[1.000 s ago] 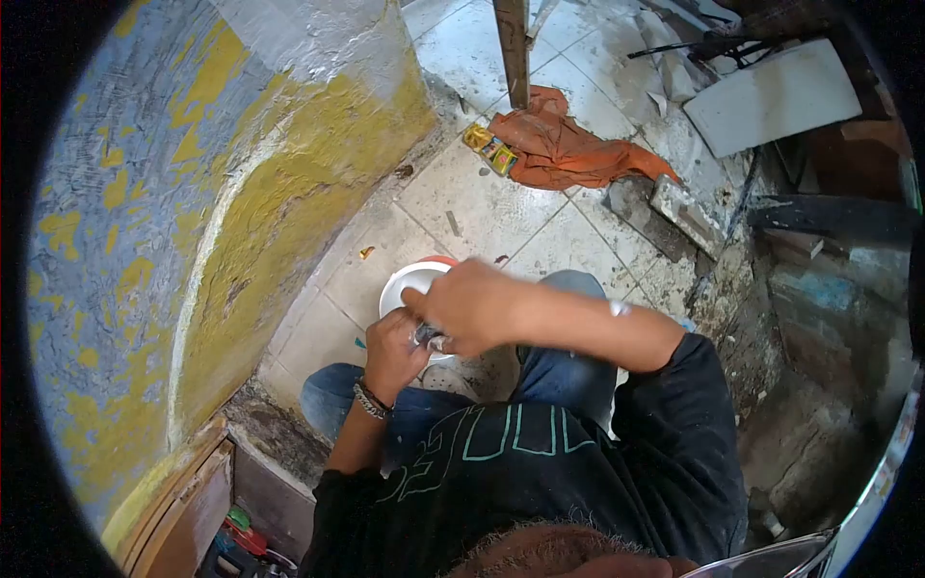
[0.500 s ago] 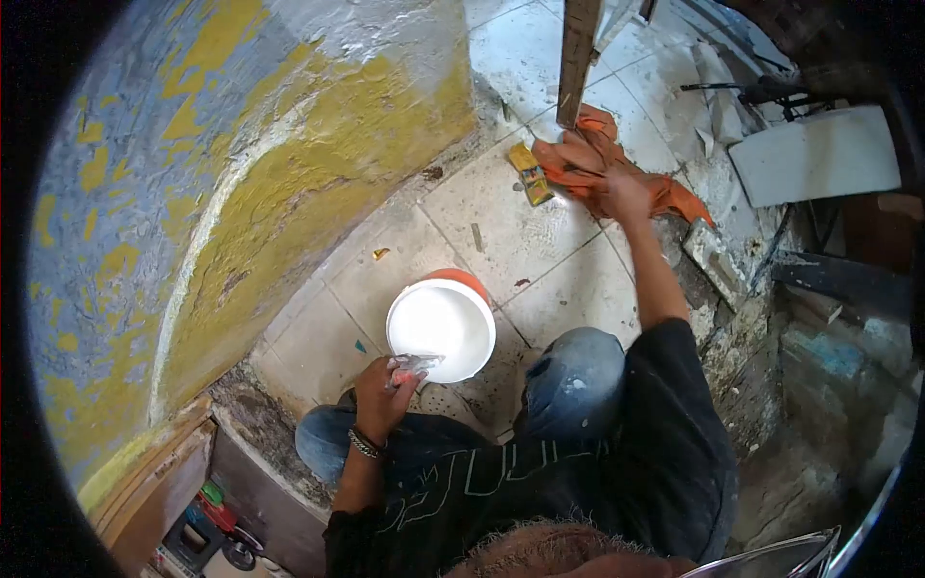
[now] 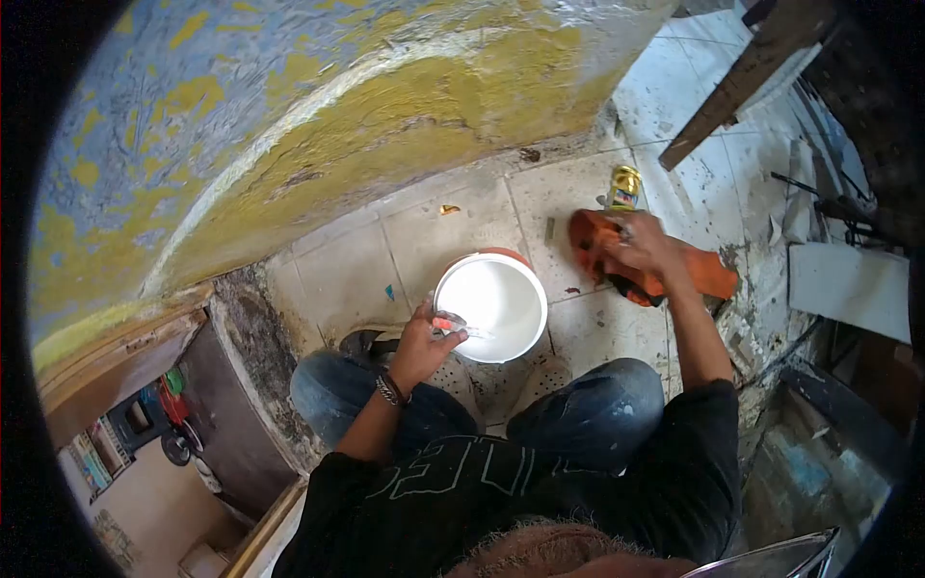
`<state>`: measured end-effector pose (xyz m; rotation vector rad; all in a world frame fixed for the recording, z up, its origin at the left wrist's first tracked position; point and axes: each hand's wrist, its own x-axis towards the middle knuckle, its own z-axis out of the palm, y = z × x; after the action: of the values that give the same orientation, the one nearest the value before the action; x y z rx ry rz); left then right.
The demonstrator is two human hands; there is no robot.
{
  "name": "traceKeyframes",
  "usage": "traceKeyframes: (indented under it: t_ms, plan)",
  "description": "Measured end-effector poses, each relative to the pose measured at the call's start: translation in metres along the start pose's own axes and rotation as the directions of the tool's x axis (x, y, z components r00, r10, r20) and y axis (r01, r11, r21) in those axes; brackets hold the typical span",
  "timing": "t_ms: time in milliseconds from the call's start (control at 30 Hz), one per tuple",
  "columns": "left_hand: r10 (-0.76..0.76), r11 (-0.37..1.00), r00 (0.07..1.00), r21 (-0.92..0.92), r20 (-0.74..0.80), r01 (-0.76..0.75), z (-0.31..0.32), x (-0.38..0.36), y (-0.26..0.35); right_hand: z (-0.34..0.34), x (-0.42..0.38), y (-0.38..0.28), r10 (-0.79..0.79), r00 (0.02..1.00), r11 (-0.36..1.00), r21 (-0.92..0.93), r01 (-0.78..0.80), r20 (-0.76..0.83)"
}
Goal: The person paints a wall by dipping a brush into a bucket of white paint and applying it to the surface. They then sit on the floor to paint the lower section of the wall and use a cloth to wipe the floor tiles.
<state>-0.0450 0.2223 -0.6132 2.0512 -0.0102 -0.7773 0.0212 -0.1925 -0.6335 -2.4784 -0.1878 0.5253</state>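
Note:
A white bucket holding white material stands on the tiled floor before my knees. At its left rim my left hand is closed round a small tool with a red part, its whitened end over the bucket. My right hand is closed on an orange cloth, which lies bunched on the floor right of the bucket. Just beyond that hand is a yellow package or can.
A peeling yellow and grey wall rises ahead and left. A wooden post slants at the upper right. A white panel and rubble lie at the right. A doorway opens at lower left.
The view has turned, shifting the scene. My right hand has drawn the orange cloth nearer to the bucket and bunched it. My left hand still holds the tool at the bucket's rim.

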Motion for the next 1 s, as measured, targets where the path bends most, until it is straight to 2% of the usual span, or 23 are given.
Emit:
traceKeyframes:
  t_ms: [33, 100, 167, 233, 267, 333, 433, 467, 567, 633, 700, 733, 767, 800, 833, 867, 933, 1000]
  plan:
    - [-0.062, 0.993, 0.998, -0.098, 0.005, 0.062, 0.002, -0.002, -0.002, 0.009, 0.02, -0.015, -0.075, 0.997, 0.997, 0.038, 0.074, 0.02]
    - [-0.052, 0.99, 0.999, -0.128, -0.001, 0.052, 0.005, -0.007, -0.011, 0.029, 0.057, -0.049, -0.183, 0.982, 0.973, 0.131, 0.188, -0.052]
    - [-0.031, 0.99, 0.999, -0.141, -0.03, 0.027, 0.006, -0.006, -0.01, 0.068, 0.108, -0.064, -0.347, 0.938, 0.938, 0.017, 0.347, -0.011]
    - [-0.005, 0.99, 0.997, -0.141, -0.081, -0.007, 0.008, -0.009, -0.001, 0.089, 0.146, -0.085, -0.434, 0.89, 0.897, -0.022, 0.441, 0.14]
    - [-0.015, 0.993, 0.995, -0.121, -0.099, 0.003, 0.011, -0.011, -0.01, 0.101, 0.161, -0.094, -0.498, 0.855, 0.86, -0.038, 0.508, 0.146]
    - [-0.032, 0.989, 0.995, -0.149, -0.094, 0.018, 0.011, -0.009, -0.003, 0.13, 0.19, -0.105, -0.63, 0.758, 0.761, -0.061, 0.646, 0.169]
    - [-0.057, 0.984, 0.993, -0.175, -0.106, 0.037, 0.014, -0.013, -0.002, 0.179, 0.206, -0.096, -0.845, 0.517, 0.439, -0.374, 0.816, 0.137]
    - [-0.075, 0.981, 0.991, -0.187, -0.111, 0.053, 0.016, -0.014, 0.002, 0.193, 0.21, -0.093, -0.774, 0.591, 0.466, -0.426, 0.775, 0.228]
    - [-0.117, 0.966, 0.988, -0.241, -0.104, 0.089, 0.016, -0.015, 0.008, 0.213, 0.224, -0.092, -0.63, 0.761, 0.517, -0.648, 0.56, 0.155]
    - [-0.115, 0.968, 0.985, -0.239, -0.132, 0.081, 0.022, -0.02, 0.008, 0.204, 0.235, -0.085, -0.588, 0.799, 0.607, -0.583, 0.54, 0.128]
    - [-0.033, 0.997, 0.989, -0.07, -0.144, 0.023, 0.024, -0.018, -0.014, 0.189, 0.237, -0.066, -0.544, 0.831, 0.7, -0.484, 0.525, 0.115]
    - [-0.038, 0.996, 0.989, -0.079, -0.146, 0.026, 0.025, -0.017, -0.017, 0.181, 0.228, -0.058, -0.54, 0.841, 0.717, -0.516, 0.469, 0.014]
    - [-0.042, 0.996, 0.988, -0.089, -0.148, 0.029, 0.026, -0.015, -0.019, 0.17, 0.22, -0.048, -0.477, 0.879, 0.722, -0.575, 0.385, -0.011]
    - [-0.098, 0.98, 0.985, -0.188, -0.139, 0.071, 0.025, -0.015, -0.011, 0.152, 0.207, -0.041, -0.408, 0.912, 0.723, -0.624, 0.297, -0.039]
    - [-0.153, 0.952, 0.981, -0.283, -0.121, 0.114, 0.024, -0.016, -0.005, 0.145, 0.199, -0.021, -0.351, 0.932, 0.78, -0.58, 0.234, -0.096]
    - [-0.145, 0.96, 0.981, -0.258, -0.127, 0.109, 0.022, -0.017, 0.0, 0.135, 0.192, 0.003, -0.291, 0.944, 0.83, -0.532, 0.169, -0.154]
    - [-0.121, 0.973, 0.982, -0.211, -0.144, 0.089, 0.02, -0.017, 0.009, 0.115, 0.165, 0.053, -0.277, 0.883, 0.926, -0.35, 0.14, -0.379]
    - [-0.126, 0.972, 0.981, -0.218, -0.145, 0.093, 0.024, -0.019, -0.004, 0.1, 0.128, 0.102, 0.085, 0.939, 0.944, -0.274, -0.182, -0.332]
